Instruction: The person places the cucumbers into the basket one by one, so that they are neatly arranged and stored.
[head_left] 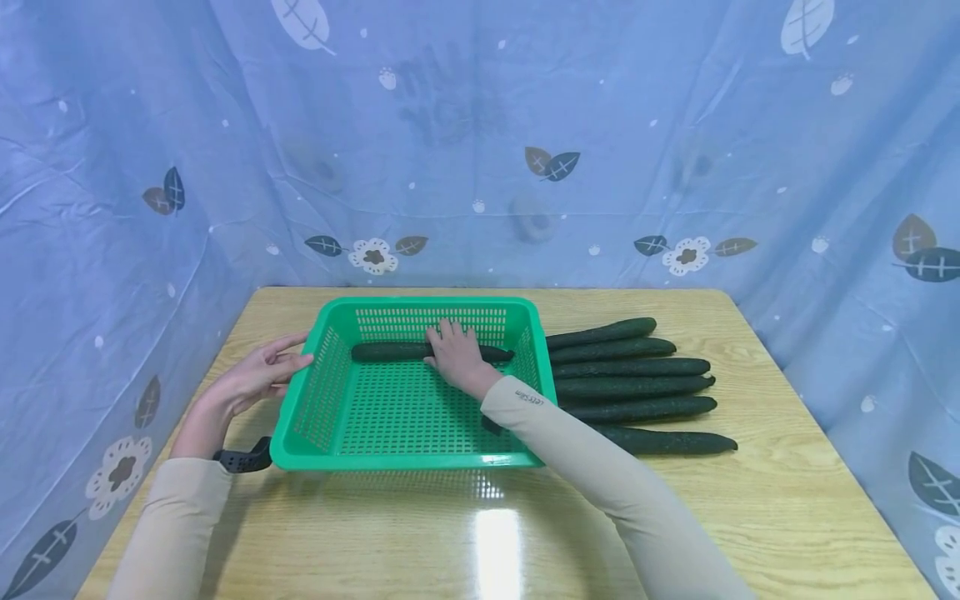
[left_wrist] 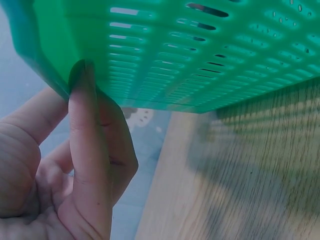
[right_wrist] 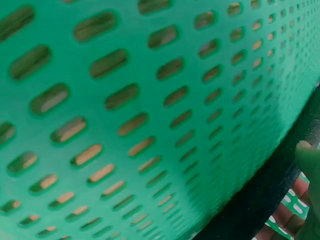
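Observation:
A green plastic basket (head_left: pixel 390 462) with slotted walls stands on the table. My left hand (head_left: pixel 258 371) holds its left rim; in the left wrist view the fingers (left_wrist: pixel 90 150) pinch the edge, some of them under the rim. Inside the basket, one long dark green cucumber (head_left: pixel 390 352) lies along the back wall. My right hand (head_left: pixel 455 354) reaches in and grips it around its middle. The right wrist view shows the cucumber (right_wrist: pixel 255 195) against the slotted wall, with part of the right hand (right_wrist: pixel 311 172) at the edge, the rest out of frame.
Several more cucumbers (head_left: pixel 633 388) lie side by side on the wooden table (head_left: pixel 780 500), right of the basket. Their left ends are hidden behind its wall. A patterned blue curtain (head_left: pixel 480 150) hangs behind the table and along both sides.

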